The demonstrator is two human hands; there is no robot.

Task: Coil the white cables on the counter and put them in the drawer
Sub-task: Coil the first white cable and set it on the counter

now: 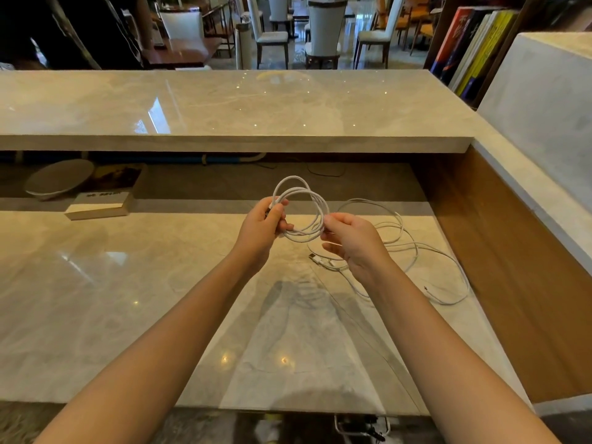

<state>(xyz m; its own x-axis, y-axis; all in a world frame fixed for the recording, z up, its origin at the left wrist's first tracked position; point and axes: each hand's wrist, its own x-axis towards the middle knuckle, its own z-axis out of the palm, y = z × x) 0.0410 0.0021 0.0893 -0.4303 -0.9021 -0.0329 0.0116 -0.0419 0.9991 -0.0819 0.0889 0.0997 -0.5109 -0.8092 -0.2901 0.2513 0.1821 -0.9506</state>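
A white cable wound into a few loops hangs in the air above the marble counter. My left hand grips the coil's left side with curled fingers. The right side of the coil is pinched by my right hand. More white cable lies loose and tangled on the counter to the right, with a USB plug just below my right hand. No drawer is visible.
A thick book and a round grey disc sit at the back left under the raised marble ledge. A wooden side wall bounds the counter on the right. Books stand on a shelf at the upper right.
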